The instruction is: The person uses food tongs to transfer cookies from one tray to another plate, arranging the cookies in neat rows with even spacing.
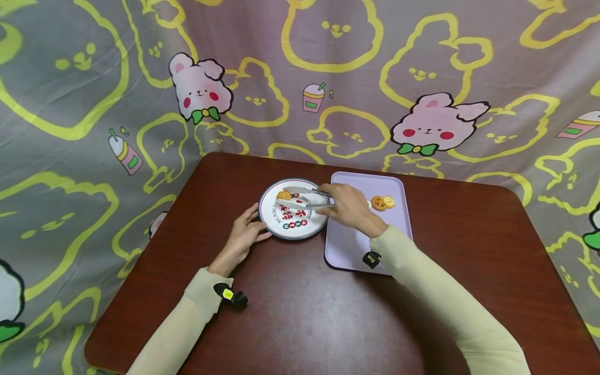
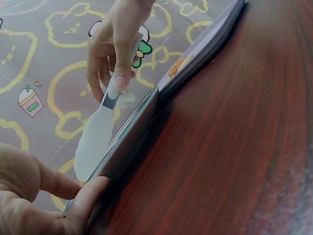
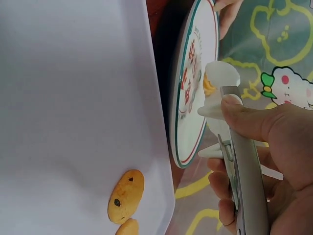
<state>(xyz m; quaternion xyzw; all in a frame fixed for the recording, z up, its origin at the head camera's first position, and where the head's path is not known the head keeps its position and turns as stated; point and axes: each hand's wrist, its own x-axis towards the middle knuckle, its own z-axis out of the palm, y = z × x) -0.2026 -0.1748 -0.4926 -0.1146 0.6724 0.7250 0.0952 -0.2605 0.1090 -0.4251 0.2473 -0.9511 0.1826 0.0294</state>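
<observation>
A round white plate [image 1: 315, 225] with a dark rim and red lettering lies on the table. My left hand [image 1: 242, 232] pinches its left rim, thumb and fingers on either side of the edge. From the right, my right hand [image 1: 350, 204] grips a pair of food tongs [image 3: 247, 181] with metal handles and white tips. The tips reach over the plate, spread apart. A golden swirled cookie [image 1: 283, 195] sits at the plate's upper left, between the tips in the head view. In the right wrist view, a white tip partly hides that cookie.
Right beside the plate lies a lilac tray [image 1: 349, 250]. Toward its upper right are a brown cookie [image 1: 377, 203] and a paler one [image 1: 389, 201], touching each other, partly behind my right hand. A patterned curtain [image 1: 262, 52] hangs behind the brown table [image 1: 281, 302].
</observation>
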